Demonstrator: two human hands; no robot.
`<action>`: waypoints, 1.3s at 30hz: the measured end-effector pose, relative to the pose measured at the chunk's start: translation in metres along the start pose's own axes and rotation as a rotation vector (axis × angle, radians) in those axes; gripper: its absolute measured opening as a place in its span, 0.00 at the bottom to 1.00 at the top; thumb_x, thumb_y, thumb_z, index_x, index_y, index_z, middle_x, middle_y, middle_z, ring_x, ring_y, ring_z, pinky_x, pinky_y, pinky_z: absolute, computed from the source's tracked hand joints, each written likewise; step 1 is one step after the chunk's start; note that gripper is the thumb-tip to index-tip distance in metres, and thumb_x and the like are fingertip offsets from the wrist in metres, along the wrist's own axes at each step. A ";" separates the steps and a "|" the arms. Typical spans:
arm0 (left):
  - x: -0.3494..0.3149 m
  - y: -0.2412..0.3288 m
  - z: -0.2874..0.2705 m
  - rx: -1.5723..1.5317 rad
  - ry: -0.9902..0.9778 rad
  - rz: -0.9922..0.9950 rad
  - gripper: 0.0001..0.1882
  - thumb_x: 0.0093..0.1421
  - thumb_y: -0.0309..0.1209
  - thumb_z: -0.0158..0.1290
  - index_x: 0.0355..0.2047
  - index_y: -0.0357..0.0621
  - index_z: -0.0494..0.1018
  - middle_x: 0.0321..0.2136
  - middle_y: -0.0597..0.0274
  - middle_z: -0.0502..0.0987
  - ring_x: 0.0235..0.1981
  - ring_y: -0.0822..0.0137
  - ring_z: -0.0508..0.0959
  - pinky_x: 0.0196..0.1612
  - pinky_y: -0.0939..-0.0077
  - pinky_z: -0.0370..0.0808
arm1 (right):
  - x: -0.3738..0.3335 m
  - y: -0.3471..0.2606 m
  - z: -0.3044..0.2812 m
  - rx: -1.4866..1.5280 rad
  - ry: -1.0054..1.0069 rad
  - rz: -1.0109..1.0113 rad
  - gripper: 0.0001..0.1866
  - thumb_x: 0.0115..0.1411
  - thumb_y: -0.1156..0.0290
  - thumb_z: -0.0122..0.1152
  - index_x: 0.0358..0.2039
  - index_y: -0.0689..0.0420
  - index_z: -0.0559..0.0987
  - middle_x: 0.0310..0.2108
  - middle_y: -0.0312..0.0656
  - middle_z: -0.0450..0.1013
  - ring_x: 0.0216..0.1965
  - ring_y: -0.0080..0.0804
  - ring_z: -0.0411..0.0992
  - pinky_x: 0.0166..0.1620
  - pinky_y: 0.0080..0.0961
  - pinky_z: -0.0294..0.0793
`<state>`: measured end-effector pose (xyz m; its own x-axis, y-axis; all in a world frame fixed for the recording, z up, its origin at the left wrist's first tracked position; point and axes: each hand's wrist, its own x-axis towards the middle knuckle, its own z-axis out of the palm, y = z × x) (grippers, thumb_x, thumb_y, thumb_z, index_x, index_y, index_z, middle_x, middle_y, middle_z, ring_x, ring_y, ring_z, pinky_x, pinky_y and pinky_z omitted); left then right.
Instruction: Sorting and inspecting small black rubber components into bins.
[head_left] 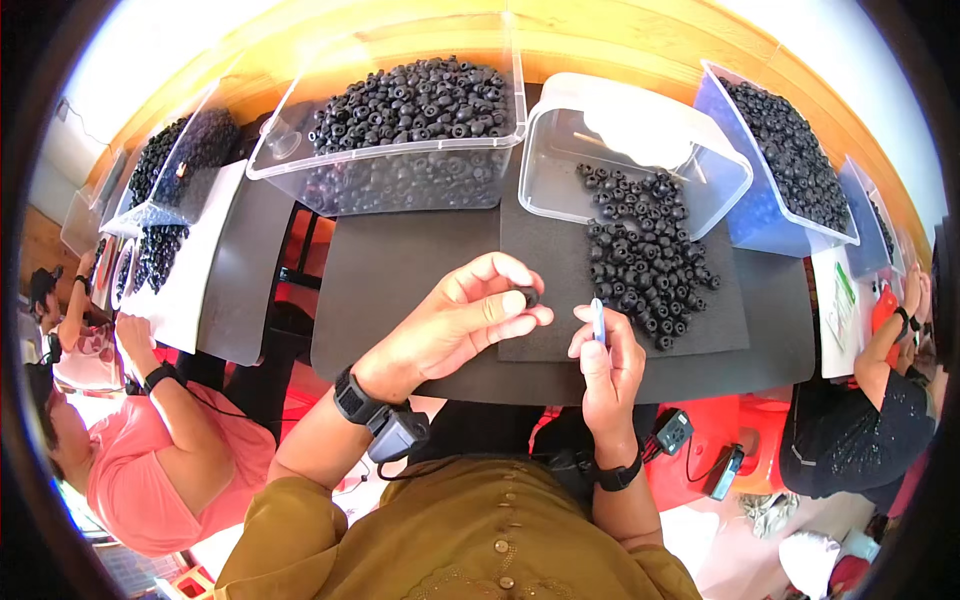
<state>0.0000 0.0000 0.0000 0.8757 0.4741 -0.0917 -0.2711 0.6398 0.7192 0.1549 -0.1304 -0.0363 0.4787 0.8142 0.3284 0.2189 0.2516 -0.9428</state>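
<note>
Black part (531, 296): in the head view I have it pinched at the fingertips, above the near edge of the dark table (400, 250).
Left hand (465, 318): thumb and fingers drawn narrow on that part.
Right hand (612, 372): fingers curled round a slim pale-blue piece (598, 320), upright; I cannot tell what it is.
Loose pile (645, 262): many more black parts, spread over a dark mat (722, 325) just beyond my right hand.
Clear tub (548, 185): tipped toward me, the pile running out of its mouth.
Clear bin (390, 150): heaped with black parts, left of the tub.
Blue-tinted bin (765, 215): also heaped, to the right.
Neighbours: a person in pink (150, 465) at left, a person in black (855, 440) at right.
</note>
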 end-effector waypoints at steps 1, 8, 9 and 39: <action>-0.002 -0.004 -0.002 -0.052 0.010 0.020 0.12 0.62 0.27 0.51 0.46 0.44 0.68 0.45 0.57 0.70 0.44 0.65 0.76 0.44 0.84 0.75 | 0.000 -0.001 -0.001 -0.043 -0.007 -0.015 0.13 0.60 0.67 0.54 0.40 0.63 0.74 0.21 0.33 0.67 0.20 0.21 0.61 0.25 0.18 0.60; -0.011 -0.019 -0.013 -0.303 -0.008 0.043 0.11 0.62 0.27 0.50 0.45 0.43 0.69 0.40 0.59 0.72 0.38 0.70 0.75 0.41 0.85 0.75 | 0.005 -0.011 0.009 -0.232 -0.086 -0.164 0.09 0.57 0.70 0.57 0.33 0.63 0.75 0.19 0.38 0.65 0.17 0.24 0.60 0.22 0.20 0.58; -0.012 -0.019 -0.012 -0.305 -0.007 0.042 0.11 0.62 0.27 0.50 0.45 0.43 0.69 0.40 0.59 0.72 0.38 0.70 0.75 0.41 0.85 0.75 | 0.005 -0.012 0.009 -0.259 -0.120 -0.189 0.09 0.57 0.69 0.58 0.32 0.63 0.76 0.19 0.38 0.65 0.16 0.26 0.60 0.21 0.21 0.58; -0.020 -0.022 -0.009 -0.122 0.028 0.081 0.07 0.60 0.29 0.54 0.38 0.45 0.70 0.36 0.61 0.72 0.34 0.74 0.71 0.39 0.82 0.71 | 0.006 -0.011 0.012 -0.378 -0.013 -0.113 0.06 0.56 0.73 0.58 0.32 0.62 0.77 0.17 0.38 0.66 0.16 0.27 0.63 0.21 0.25 0.61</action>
<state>-0.0152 -0.0178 -0.0198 0.8381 0.5425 -0.0569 -0.3885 0.6670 0.6358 0.1454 -0.1217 -0.0246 0.4236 0.7994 0.4261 0.5687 0.1314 -0.8120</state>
